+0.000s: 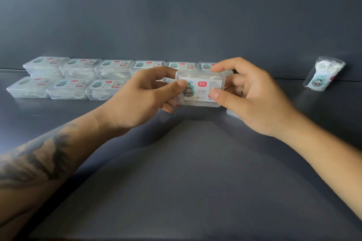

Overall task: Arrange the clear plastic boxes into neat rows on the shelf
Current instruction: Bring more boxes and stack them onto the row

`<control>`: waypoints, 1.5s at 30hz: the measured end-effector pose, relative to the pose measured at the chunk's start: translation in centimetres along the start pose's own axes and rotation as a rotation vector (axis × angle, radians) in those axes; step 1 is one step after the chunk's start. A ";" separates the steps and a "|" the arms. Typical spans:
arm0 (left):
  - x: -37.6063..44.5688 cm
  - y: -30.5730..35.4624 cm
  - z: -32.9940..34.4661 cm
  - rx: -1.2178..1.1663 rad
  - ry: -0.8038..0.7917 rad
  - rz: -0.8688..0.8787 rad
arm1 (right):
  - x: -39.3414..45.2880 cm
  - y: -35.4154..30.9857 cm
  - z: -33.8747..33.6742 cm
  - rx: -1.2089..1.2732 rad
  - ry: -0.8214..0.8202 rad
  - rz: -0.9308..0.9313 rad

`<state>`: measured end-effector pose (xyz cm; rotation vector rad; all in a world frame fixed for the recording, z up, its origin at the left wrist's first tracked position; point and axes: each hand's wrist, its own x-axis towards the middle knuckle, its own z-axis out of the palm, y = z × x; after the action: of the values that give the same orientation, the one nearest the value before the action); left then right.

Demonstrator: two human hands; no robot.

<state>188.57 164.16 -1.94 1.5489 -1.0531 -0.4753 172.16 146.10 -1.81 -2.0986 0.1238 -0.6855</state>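
Near row part-filled, one box in hand
Both hands, left (137, 92) and right (252, 94), pinch a clear box (199, 89) above the shelf (186, 162); far row (115, 65) looks full, near row (66, 88) shows three, right end still open

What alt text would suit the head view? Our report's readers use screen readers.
Both hands, left hand and right hand, hold one clear plastic floss pick box above a dark grey shelf. Behind it, matching boxes lie in a back row and a front row; a clear bag of floss picks leans at far right.
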 end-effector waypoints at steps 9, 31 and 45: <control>-0.4 0.8 0.7 -0.004 0.047 -0.063 | -0.6 -0.5 1.0 -0.500 0.042 -0.258; -0.9 -0.5 0.7 1.156 -0.056 0.274 | -0.7 0.0 -2.3 -0.877 -0.130 0.190; -1.8 1.1 2.5 1.226 -0.273 0.076 | -0.6 0.7 -2.4 -0.794 -0.264 0.293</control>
<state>185.28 164.28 -2.02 2.5173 -1.7703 0.0909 170.55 144.14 -1.53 -2.8169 0.6259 -0.1726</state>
